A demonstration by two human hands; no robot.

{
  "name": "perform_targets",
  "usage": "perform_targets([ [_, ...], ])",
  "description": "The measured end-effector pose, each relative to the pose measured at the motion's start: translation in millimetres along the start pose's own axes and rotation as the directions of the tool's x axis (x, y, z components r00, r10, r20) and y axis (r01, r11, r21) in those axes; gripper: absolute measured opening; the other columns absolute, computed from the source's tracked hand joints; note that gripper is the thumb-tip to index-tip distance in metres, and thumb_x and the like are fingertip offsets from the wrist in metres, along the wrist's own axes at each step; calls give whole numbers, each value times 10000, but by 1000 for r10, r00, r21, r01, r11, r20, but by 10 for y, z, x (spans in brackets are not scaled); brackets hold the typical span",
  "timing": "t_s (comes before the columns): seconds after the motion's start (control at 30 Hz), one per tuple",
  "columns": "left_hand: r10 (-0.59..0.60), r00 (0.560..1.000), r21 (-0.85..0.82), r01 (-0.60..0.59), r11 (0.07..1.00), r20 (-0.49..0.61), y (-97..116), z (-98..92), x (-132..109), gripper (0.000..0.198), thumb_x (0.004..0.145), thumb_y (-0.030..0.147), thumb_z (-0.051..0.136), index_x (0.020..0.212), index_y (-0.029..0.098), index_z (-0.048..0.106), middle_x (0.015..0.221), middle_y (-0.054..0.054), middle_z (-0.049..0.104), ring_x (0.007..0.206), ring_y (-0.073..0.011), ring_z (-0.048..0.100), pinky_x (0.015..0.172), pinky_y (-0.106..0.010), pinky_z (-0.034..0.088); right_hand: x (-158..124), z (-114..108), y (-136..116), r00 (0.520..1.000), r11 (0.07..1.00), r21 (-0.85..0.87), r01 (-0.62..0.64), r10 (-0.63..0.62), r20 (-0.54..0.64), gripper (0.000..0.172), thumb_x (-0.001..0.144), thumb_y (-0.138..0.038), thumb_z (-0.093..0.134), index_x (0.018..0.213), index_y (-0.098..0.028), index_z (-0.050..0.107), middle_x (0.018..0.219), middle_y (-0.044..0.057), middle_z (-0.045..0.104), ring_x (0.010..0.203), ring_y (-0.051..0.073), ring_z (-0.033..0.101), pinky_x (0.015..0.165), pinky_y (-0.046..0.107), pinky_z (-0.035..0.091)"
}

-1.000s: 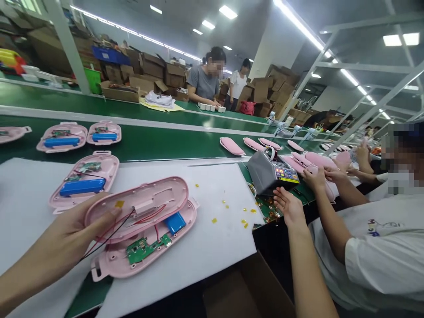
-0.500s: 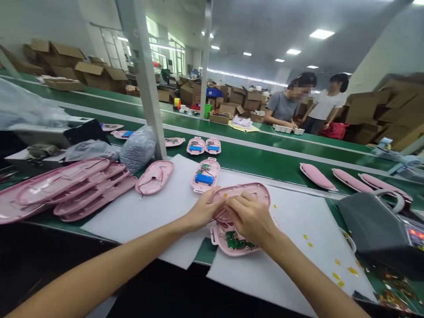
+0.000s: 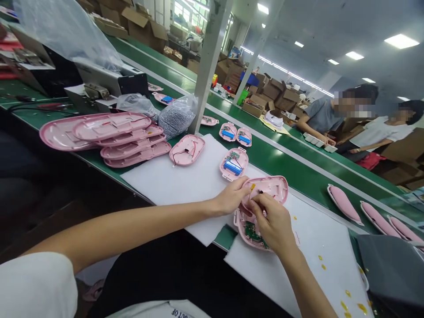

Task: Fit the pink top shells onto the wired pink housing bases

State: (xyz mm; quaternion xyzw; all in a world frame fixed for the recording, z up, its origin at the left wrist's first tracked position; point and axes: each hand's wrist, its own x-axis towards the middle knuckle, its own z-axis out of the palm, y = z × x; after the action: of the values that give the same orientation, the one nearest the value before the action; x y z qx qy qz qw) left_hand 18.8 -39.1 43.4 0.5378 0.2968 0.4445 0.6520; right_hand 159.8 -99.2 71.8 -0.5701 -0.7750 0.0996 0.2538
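since half second before, our right hand [image 3: 273, 223] slid off pink lid [image 3: 266, 191], fingertips pinched at black wire end. left hand [image 3: 232, 196] gripped lid's edge, tilted over open pink base [image 3: 247, 229] on white foam sheet [image 3: 185, 185].

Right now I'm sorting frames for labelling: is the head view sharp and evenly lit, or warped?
Head view: ceiling lights blow out white; wide-angle warp bends the post and conveyor belt; left hand, right hand and pink shell stay fairly sharp, without harsh shadows.
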Motion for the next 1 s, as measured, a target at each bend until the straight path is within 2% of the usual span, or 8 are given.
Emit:
perform_targets([
  [0.23, -46, 986, -141, 69, 988, 159, 32, -42, -105, 153, 731, 229, 447, 865, 162, 481, 799, -9, 518, 643, -123, 533, 520, -222, 466, 14, 122, -4, 991, 960, -279, -36, -1, -131, 317, 930, -415, 478, 742, -213, 632, 692, 20, 593, 639, 157, 514, 533, 257, 292],
  [0.43, -24, 978, -24, 29, 999, 206, 40, -62, -67, 281, 708, 187, 566, 983, 142, 531, 862, -30, 585, 727, -170, 603, 613, -274, 505, -24, -30, 124, 918, 948, -111, -297, 252, -306, 506, 721, -616, 669, 490, -219, 458, 428, -24, 483, 393, 132, 407, 424, 262, 286],
  [0.6, 186, 942, 371, -284, 884, 278, 44, -111, -103, 334, 703, 59, 498, 1006, 148, 606, 873, -26, 637, 772, -155, 587, 667, -238, 461, -402, -523, 198, 886, 946, -268, -184, 41, -463, 431, 741, -583, 676, 924, -196, 622, 903, 99, 656, 812, 254, 610, 702, 359, 473],
  [0.67, 179, 880, 449, -389, 804, 441, 106, -124, -150, 426, 725, 28, 467, 1095, 182, 610, 937, -38, 674, 807, -164, 614, 710, -247, 470, -524, -605, 229, 949, 917, -393, -73, -58, -311, 685, 693, -541, 725, 1256, -204, 527, 1246, 147, 567, 1106, 331, 547, 868, 433, 457],
  [0.73, 139, 769, 480, -518, 708, 624, 221, -139, -190, 530, 712, 3, 474, 1182, 216, 595, 1110, -68, 668, 961, -203, 624, 859, -299, 473, -571, -552, 280, 998, 925, -378, 48, -30, 54, 978, 611, -494, 780, 1442, -224, 340, 1427, 146, 430, 1271, 366, 435, 980, 486, 412],
  [0.83, -12, 661, 541, -602, 587, 750, 452, -230, -195, 637, 678, 63, 585, 1292, 225, 535, 1412, -122, 479, 1272, -306, 464, 1066, -420, 367, -532, -357, 386, 929, 960, -273, 57, 49, 367, 1100, 568, -442, 784, 1493, -202, 239, 1465, 164, 375, 1337, 380, 358, 1056, 517, 348],
  [0.9, -71, 716, 638, -566, 522, 694, 594, -373, -138, 660, 672, 106, 610, 1316, 214, 513, 1454, -132, 424, 1330, -321, 395, 1097, -452, 330, -486, -269, 487, 915, 978, -210, 16, 71, 398, 958, 628, -426, 730, 1460, -210, 308, 1408, 154, 431, 1290, 349, 419, 1041, 482, 370],
  [1.0, 25, 903, 817, -399, 415, 428, 718, -692, 45, 505, 747, 126, 521, 1248, 184, 552, 1334, -119, 541, 1255, -279, 473, 1081, -429, 344, -374, -265, 767, 943, 979, -190, -79, 135, 305, 797, 664, -434, 683, 1382, -233, 399, 1286, 122, 503, 1135, 298, 539, 945, 423, 444],
])
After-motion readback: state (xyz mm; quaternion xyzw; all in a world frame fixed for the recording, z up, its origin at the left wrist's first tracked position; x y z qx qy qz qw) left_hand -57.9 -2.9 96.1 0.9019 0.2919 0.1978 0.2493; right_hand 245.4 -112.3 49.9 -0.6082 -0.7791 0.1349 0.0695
